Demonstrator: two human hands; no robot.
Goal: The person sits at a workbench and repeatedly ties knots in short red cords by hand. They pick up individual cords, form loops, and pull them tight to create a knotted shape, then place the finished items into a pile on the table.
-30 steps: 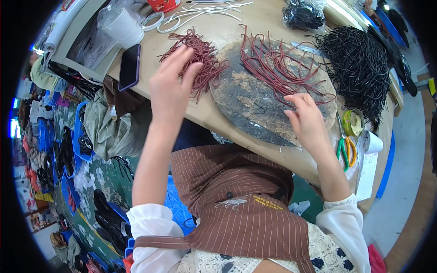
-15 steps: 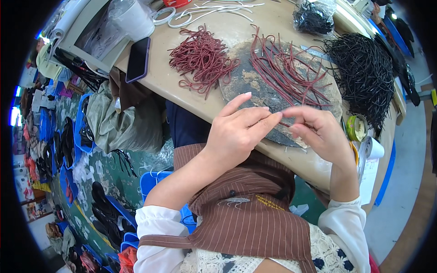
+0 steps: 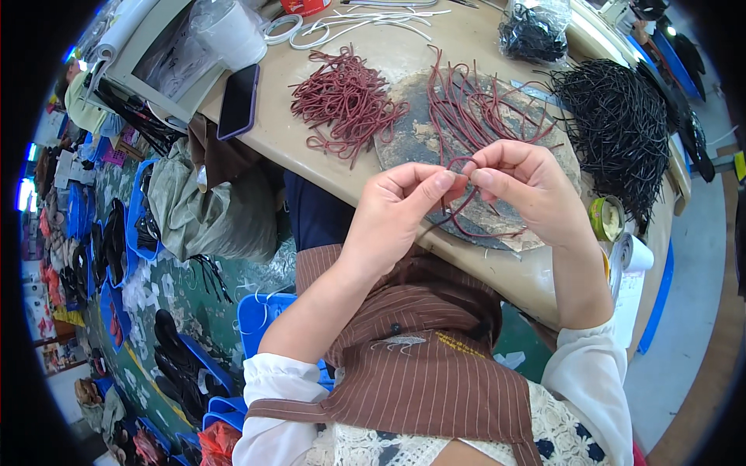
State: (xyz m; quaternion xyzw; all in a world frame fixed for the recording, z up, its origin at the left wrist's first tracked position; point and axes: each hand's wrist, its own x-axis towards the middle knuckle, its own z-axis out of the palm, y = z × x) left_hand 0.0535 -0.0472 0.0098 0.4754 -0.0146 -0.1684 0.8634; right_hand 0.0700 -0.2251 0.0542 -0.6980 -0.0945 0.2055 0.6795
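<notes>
Between my fingertips a thin dark red cord [image 3: 466, 225] is bent into a small loop, its ends hanging down over the board. My left hand [image 3: 400, 206] pinches the cord from the left. From the right, my right hand [image 3: 522, 186] pinches it a short way apart. Beneath both lies a round, worn grey-brown board [image 3: 412, 144] near the table's edge. Loose, straighter red cords [image 3: 486, 116] are spread on that board. Left of it is a pile of looped red cords [image 3: 342, 101].
A large heap of black cords [image 3: 618, 132] lies to the right, beside an open green tin [image 3: 608, 217] and a white roll [image 3: 637, 252]. At the left table edge is a phone [image 3: 238, 102]. White cord coils [image 3: 311, 33] and a bag of black cords [image 3: 535, 35] lie farther back.
My hands have turned inward and both now pinch the cord. It has been bent into a loop with hanging ends. My left fingers, outstretched before, are curled in.
</notes>
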